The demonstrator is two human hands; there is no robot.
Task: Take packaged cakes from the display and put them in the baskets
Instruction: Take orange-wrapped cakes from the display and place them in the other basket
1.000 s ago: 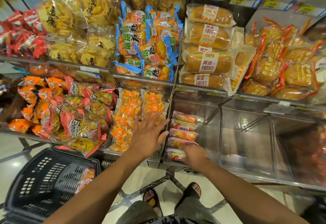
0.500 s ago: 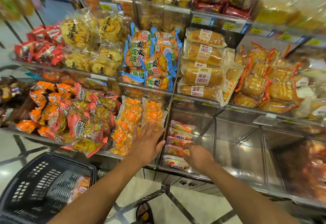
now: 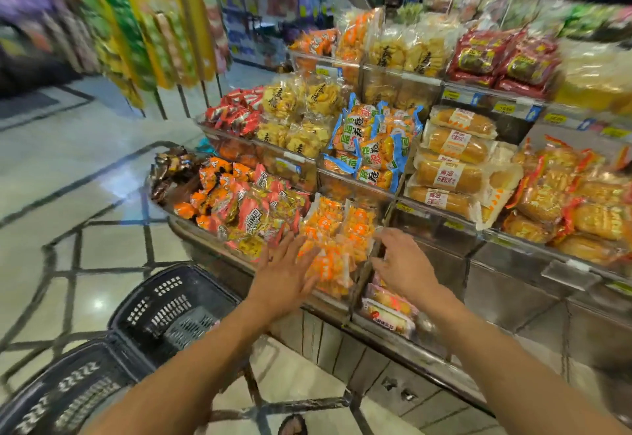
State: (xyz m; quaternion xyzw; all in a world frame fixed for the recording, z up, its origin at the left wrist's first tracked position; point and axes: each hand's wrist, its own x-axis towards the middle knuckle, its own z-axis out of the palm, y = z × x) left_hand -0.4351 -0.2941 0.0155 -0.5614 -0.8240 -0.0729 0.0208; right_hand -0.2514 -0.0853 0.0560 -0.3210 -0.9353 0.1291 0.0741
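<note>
The packaged cakes are hemmed on their left by an upright clear divider, beyond which orange snack packets are heaped. Overhead, access is limited by the shelf edge carrying bread loaves. To their right, a bare steel bin is left open. Between the display and the black baskets, open floor is offered.

I read 黄油 in orange on the white label of the bread loaf at centre right, and again on the lower loaf. I read 麦烧 in black on the clear cracker bags to their left. Digits on the yellow price tags are too blurred to read, as is the print on the near cake pack.
</note>
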